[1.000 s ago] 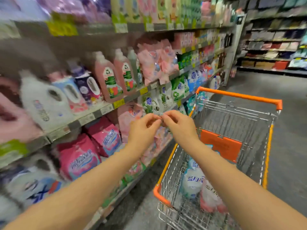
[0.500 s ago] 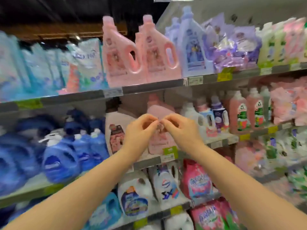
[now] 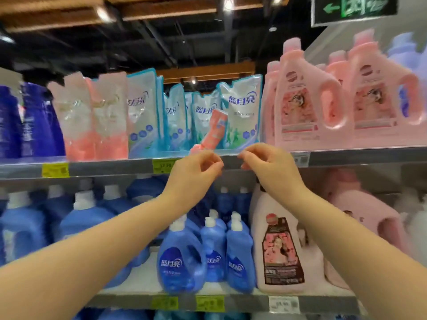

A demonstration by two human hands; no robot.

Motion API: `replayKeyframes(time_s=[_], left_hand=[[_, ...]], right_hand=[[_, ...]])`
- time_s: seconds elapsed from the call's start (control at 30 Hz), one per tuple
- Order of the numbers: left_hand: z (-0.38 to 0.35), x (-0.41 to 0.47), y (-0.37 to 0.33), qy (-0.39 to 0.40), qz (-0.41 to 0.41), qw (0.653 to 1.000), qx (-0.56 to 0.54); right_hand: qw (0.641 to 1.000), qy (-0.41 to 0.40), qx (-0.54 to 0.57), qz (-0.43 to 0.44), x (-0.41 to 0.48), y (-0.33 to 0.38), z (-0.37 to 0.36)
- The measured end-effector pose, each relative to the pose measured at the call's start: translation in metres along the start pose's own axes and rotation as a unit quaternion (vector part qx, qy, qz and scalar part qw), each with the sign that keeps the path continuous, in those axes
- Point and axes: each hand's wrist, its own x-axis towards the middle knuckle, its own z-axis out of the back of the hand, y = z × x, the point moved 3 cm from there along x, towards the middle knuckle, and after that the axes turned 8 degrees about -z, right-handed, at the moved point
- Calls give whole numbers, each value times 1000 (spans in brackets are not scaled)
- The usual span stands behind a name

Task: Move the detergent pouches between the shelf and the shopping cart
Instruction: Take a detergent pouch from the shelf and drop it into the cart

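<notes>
Both hands, left hand [image 3: 198, 167] and right hand [image 3: 265, 165], hover loosely curled and empty before the upper shelf [image 3: 104, 168]; the person should grasp a blue detergent pouch [image 3: 240, 116] (directly beyond) by both sides.

Detergent pouches [image 3: 240, 112] stand on the upper shelf [image 3: 111, 168], with jugs [image 3: 298, 100] to their right and bottles [image 3: 30, 121] to their left. A small bottle [image 3: 213, 130] leans before the pouches. Both hands, left hand [image 3: 196, 169] and right hand [image 3: 268, 165], are before the shelf edge.

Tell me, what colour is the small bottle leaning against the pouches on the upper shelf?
Coral-orange, the small bottle leans tilted against the blue-and-white pouches; the head view shows it.
</notes>
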Motion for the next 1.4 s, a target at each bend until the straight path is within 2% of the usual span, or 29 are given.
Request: replayKeyframes(time_s=[0.2,0.3,0.53,0.67,0.83,0.93,1.03,1.23,1.4], left_hand=[[-5,90,32,-19,-24,998,55],[-17,128,53,17,-21,993,115],[-44,193,101,101,59,983,143],[-70,221,121,129,89,982,110],[-102,247,135,125,120,985,-16],[-119,259,140,90,141,980,-106],[-131,266,140,77,153,978,-119],[-140,273,147,38,117,978,-167],[-133,270,150,-24,87,974,-208]], right_hand=[[998,-3,-44,34,101,-12,-12],[992,5,-122,44,154,-18,-10],[935,-56,-330,117,269,-4,-9],[922,-59,-372,91,312,2,-22],[898,-45,-435,53,348,-18,-42],[894,-70,-439,54,357,-33,-51],[894,-99,-427,88,356,-43,-53],[922,-105,-351,123,345,-51,-45],[937,-125,-318,79,334,-47,-37]])
